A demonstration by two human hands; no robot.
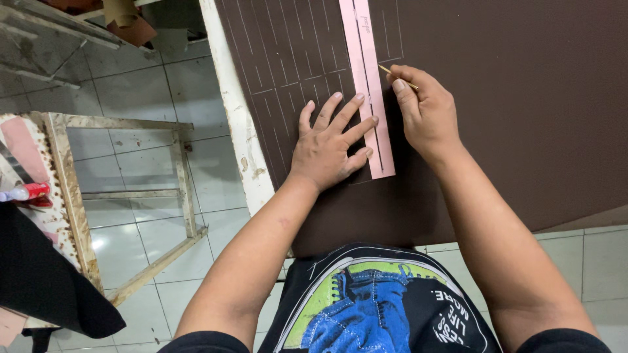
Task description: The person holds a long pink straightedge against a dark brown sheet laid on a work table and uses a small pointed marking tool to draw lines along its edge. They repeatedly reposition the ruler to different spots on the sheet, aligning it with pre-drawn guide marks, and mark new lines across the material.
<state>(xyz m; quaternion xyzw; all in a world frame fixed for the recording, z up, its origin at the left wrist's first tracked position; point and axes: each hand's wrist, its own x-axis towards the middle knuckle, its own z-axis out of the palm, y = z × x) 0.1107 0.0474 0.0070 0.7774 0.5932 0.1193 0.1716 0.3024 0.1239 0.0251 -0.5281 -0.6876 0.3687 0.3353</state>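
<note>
The left hand (330,147) lies flat, fingers spread, pressing the pink template strip (370,85) onto the brown sheet (510,111). The right hand (425,111) pinches a thin marking stick (392,73) at the strip's right edge. The sheet covers the tabletop to its white left edge (239,124).

A: Under both hands?
B: Dark brown sheet (497,117), ruled with thin pale lines left of the left hand (327,147).
A: Between the hands?
B: Pale pink strip (371,91), one dark line along it.
A: In the right hand (428,114)?
B: Yellowish marking stick (391,72).
</note>
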